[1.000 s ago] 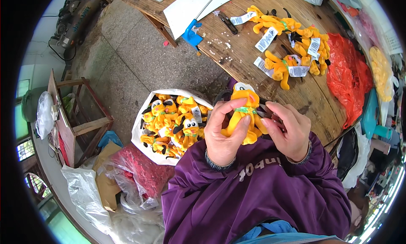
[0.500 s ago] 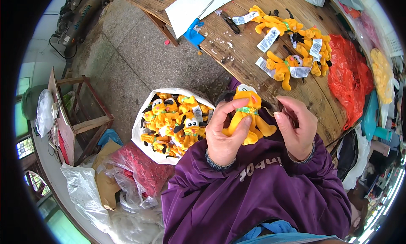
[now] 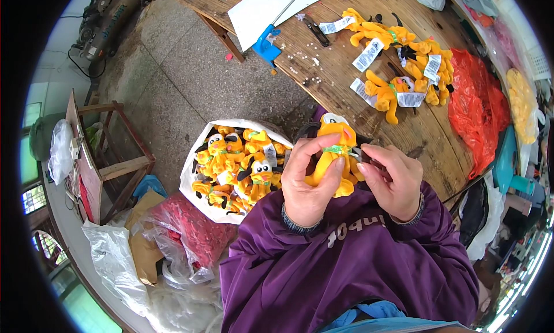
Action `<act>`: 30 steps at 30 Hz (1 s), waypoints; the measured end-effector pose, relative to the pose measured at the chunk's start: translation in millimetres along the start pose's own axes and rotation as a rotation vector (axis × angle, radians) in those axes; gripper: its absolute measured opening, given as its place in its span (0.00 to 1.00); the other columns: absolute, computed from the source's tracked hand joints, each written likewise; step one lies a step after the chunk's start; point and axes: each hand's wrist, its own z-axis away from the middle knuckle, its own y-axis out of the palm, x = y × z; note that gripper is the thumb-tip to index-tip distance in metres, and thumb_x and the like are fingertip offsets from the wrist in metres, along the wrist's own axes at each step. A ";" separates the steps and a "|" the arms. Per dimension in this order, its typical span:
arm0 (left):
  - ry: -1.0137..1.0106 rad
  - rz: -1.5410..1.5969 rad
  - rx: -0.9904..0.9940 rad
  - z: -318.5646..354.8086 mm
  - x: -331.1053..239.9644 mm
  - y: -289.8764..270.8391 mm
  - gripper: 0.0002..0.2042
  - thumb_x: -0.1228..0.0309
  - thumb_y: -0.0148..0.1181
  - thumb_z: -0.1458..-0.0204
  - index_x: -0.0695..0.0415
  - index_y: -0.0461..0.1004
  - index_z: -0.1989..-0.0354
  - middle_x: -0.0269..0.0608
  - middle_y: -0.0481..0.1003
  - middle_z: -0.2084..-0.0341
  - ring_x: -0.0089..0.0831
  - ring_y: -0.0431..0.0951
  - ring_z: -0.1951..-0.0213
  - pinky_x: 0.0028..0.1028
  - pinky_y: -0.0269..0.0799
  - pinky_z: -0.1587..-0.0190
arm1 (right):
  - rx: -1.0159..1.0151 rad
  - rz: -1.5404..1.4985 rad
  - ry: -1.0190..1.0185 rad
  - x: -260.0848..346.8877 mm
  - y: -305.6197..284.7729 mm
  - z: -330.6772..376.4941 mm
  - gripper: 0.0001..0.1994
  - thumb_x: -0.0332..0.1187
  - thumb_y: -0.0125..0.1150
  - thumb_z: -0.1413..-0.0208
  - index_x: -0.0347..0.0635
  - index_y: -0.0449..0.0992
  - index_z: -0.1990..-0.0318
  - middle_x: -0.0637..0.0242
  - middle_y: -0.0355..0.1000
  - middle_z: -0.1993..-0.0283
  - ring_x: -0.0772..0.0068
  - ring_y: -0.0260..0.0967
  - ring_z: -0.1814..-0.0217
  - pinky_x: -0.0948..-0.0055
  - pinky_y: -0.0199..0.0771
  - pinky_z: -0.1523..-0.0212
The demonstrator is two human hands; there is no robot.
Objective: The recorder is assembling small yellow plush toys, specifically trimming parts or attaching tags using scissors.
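Observation:
My left hand is closed around a yellow plush dog held upright over my lap, its thumb across the front. The toy has white eyes, dark ears and a green collar. My right hand is at the toy's right side, thumb and fingers drawn together near the collar. A thin pale, shiny bit shows at its fingertips; I cannot make out what it is. Below on the left, a white sack holds several similar plush dogs.
On the wooden table lie several plush dogs with white tags, a black-handled cutter, a blue brush-like tool and a red plastic bag. A wooden frame and a clear bag of red pieces are at left.
My right hand has moved left to the toy's side, and its thumb and fingers have come together beside the collar. My left hand keeps the plush dog almost still.

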 end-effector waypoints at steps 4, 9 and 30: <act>-0.017 0.018 0.008 -0.2 -0.7 0.0 0.18 0.85 0.61 0.55 0.60 0.76 0.53 0.38 0.70 0.64 0.26 0.69 0.65 0.20 0.65 0.59 | 0.024 0.094 -0.046 1.1 0.1 -0.7 0.13 0.24 0.67 0.54 0.35 0.78 0.59 0.66 0.70 0.75 0.73 0.59 0.84 0.77 0.59 0.83; -0.041 0.036 0.015 -0.3 -1.4 -0.3 0.18 0.85 0.61 0.55 0.60 0.75 0.53 0.38 0.70 0.64 0.26 0.70 0.64 0.19 0.65 0.58 | -0.003 0.104 -0.066 -1.3 3.8 0.5 0.13 0.25 0.68 0.54 0.36 0.78 0.58 0.66 0.70 0.76 0.71 0.60 0.85 0.77 0.59 0.84; -0.113 0.177 0.018 2.0 -0.7 -3.3 0.19 0.88 0.59 0.53 0.61 0.72 0.51 0.39 0.73 0.61 0.23 0.72 0.65 0.18 0.68 0.60 | -0.023 -0.250 0.317 0.4 9.5 -6.9 0.10 0.22 0.63 0.52 0.34 0.76 0.60 0.69 0.70 0.74 0.80 0.58 0.79 0.81 0.59 0.76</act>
